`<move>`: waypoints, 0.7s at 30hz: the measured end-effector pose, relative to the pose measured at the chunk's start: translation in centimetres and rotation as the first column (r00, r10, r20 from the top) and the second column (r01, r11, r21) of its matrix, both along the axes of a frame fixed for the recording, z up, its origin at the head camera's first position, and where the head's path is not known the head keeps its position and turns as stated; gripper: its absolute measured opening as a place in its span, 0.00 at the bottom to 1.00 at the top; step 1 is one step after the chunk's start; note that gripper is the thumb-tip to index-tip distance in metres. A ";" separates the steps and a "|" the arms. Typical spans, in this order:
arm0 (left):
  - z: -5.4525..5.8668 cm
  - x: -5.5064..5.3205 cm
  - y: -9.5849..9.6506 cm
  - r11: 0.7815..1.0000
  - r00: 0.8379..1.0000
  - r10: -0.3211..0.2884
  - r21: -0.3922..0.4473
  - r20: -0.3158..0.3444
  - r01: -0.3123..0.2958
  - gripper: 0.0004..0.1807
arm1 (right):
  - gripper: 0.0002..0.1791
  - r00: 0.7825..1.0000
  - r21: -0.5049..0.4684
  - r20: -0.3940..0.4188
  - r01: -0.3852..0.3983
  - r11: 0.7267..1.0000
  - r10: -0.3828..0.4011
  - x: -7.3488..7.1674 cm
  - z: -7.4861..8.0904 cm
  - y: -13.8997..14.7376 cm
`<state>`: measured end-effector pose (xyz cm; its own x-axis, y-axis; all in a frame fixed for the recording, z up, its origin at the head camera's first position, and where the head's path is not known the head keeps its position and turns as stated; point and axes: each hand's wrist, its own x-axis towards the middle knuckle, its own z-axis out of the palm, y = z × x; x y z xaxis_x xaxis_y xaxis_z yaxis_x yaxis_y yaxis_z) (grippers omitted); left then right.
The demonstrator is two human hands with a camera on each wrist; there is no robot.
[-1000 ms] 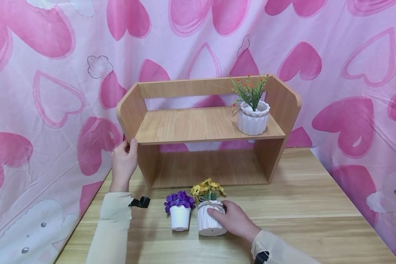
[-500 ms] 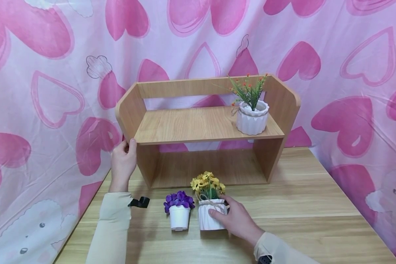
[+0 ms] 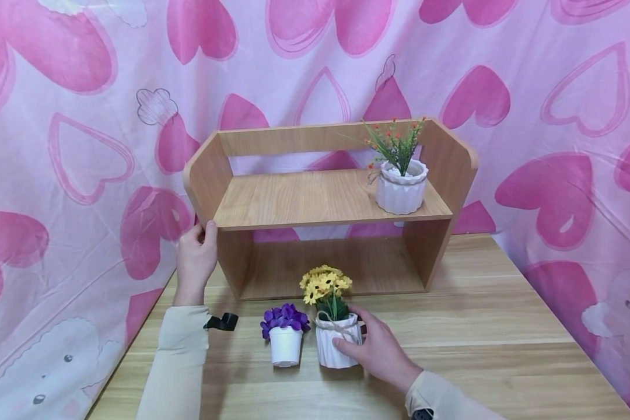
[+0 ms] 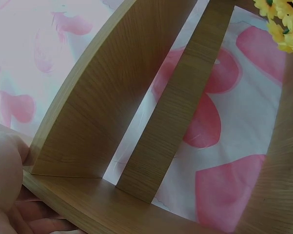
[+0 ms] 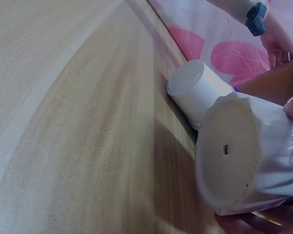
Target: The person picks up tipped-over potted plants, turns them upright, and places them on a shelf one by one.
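My right hand [image 3: 380, 350] grips a white fluted flowerpot [image 3: 338, 344] with yellow flowers [image 3: 325, 284] and twine round its rim. In the right wrist view the base of this flowerpot [image 5: 229, 151], with a small hole, faces the camera, tilted off the tabletop. Just left of it, a smaller white pot [image 3: 285, 347] with purple flowers [image 3: 286, 318] lies on its side, its bottom turned toward the person. My left hand [image 3: 196, 254] holds the left edge of a two-tier wooden shelf [image 3: 294, 198], thumb at the front and fingers curled behind.
Another white fluted pot [image 3: 401, 189] with orange-flowered greenery stands at the right on the upper tier. The shelf rests toward the back of the wooden table [image 3: 504, 326]. Behind hangs a pink heart-patterned curtain [image 3: 315, 52].
The yellow-flowered flowerpot has been tipped up from lying back toward upright, its flowers rising in the head view. The left hand, shelf and purple-flowered pot stay put.
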<state>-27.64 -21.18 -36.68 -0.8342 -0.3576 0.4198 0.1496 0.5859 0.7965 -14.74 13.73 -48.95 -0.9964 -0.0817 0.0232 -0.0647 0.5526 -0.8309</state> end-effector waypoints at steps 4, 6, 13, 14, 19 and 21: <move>0.1 0.1 0.0 1.000 1.000 -0.006 0.008 0.014 0.006 0.30 | 0.52 1.000 -0.011 -0.011 -0.009 1.000 0.009 0.0 -0.4 0.1; 0.1 0.1 0.0 1.000 1.000 -0.006 0.009 0.018 0.006 0.30 | 0.52 1.000 -0.016 -0.016 -0.014 1.000 0.014 0.0 -0.6 0.1; 0.0 0.0 0.1 1.000 1.000 0.009 0.000 0.004 -0.009 0.29 | 0.53 0.997 -0.042 -0.066 -0.048 0.998 0.046 0.2 -1.3 0.1; 0.0 0.0 0.1 1.000 1.000 0.010 -0.002 0.001 -0.010 0.29 | 0.53 0.996 -0.042 -0.073 -0.054 0.998 0.051 0.2 -1.4 0.1; -0.1 0.0 0.1 1.000 1.000 0.012 -0.004 -0.010 -0.012 0.29 | 0.55 0.996 -0.061 -0.071 -0.064 0.996 0.060 0.4 -1.7 0.0; -0.1 0.0 0.1 1.000 1.000 0.011 -0.002 -0.010 -0.011 0.29 | 0.55 0.996 -0.064 -0.074 -0.064 0.996 0.059 0.4 -1.8 0.0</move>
